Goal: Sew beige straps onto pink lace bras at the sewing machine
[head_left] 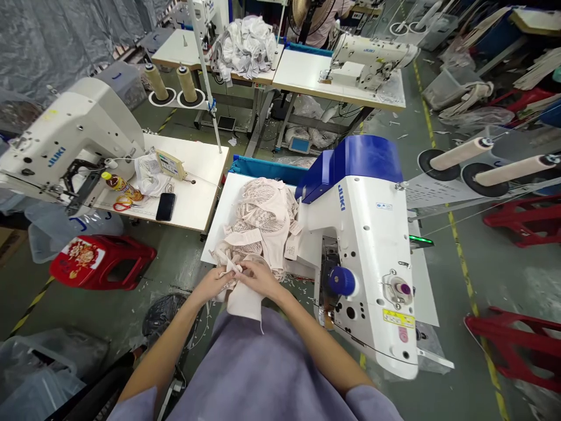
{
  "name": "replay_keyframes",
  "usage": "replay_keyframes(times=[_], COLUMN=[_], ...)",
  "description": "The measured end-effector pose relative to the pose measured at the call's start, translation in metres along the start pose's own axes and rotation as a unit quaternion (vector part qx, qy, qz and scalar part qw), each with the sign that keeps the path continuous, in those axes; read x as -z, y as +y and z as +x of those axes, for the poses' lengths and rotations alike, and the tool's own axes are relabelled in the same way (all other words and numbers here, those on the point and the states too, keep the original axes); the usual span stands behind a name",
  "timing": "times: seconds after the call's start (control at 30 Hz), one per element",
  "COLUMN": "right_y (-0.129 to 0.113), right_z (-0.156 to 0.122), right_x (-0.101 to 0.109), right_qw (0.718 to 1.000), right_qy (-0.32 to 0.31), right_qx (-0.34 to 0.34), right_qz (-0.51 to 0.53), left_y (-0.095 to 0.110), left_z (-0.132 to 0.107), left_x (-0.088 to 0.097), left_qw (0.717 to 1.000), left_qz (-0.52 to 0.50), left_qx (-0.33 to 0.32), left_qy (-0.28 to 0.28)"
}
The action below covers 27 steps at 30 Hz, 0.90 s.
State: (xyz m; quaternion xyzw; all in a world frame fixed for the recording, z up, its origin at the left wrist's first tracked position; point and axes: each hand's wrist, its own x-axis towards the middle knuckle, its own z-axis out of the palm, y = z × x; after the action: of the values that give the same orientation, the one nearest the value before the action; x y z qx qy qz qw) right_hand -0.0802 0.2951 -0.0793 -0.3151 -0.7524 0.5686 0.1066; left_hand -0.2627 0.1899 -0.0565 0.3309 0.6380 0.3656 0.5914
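A beige lace garment is pinched between my two hands at the near edge of the white sewing table, its smooth panel hanging down in front of my purple top. My left hand has its fingers closed on the gathered cloth from the left. From the right, my right hand grips the same cloth, thumb and fingers pressed together close to the left fingertips. Just beyond both hands lies a heap of similar beige lace garments, partly touching the held one. The exact fold between the fingertips is hidden.
A white and blue JUKI sewing machine stands close on my right. Another JUKI machine is on the left table, with a phone, a drink bottle and orange scissors. A red stool sits below that table.
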Motion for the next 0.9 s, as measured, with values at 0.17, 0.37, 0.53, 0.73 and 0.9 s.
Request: replay_keyframes(times=[0.17, 0.37, 0.53, 0.73, 0.9], right_y=[0.015, 0.018, 0.024, 0.021, 0.018], right_z=[-0.004, -0.011, -0.003, 0.005, 0.014], right_x=[-0.007, -0.004, -0.017, -0.030, -0.009], right_qw=[0.998, 0.995, 0.987, 0.961, 0.951], right_qy=[0.048, 0.093, 0.100, 0.088, 0.073], right_qx=[-0.027, -0.039, -0.064, -0.077, -0.079], right_qz=[0.004, 0.010, 0.111, 0.251, 0.290], left_y=[-0.006, -0.021, -0.018, -0.011, -0.005], left_z=[0.007, 0.006, 0.004, 0.007, 0.011], left_x=[-0.006, -0.005, -0.007, -0.004, 0.011], left_qw=[0.999, 0.997, 0.996, 0.990, 0.995], left_qz=[0.016, -0.037, -0.085, -0.127, -0.089], left_qx=[-0.009, 0.002, 0.036, 0.061, 0.034], left_qy=[0.031, 0.064, 0.016, -0.008, -0.008])
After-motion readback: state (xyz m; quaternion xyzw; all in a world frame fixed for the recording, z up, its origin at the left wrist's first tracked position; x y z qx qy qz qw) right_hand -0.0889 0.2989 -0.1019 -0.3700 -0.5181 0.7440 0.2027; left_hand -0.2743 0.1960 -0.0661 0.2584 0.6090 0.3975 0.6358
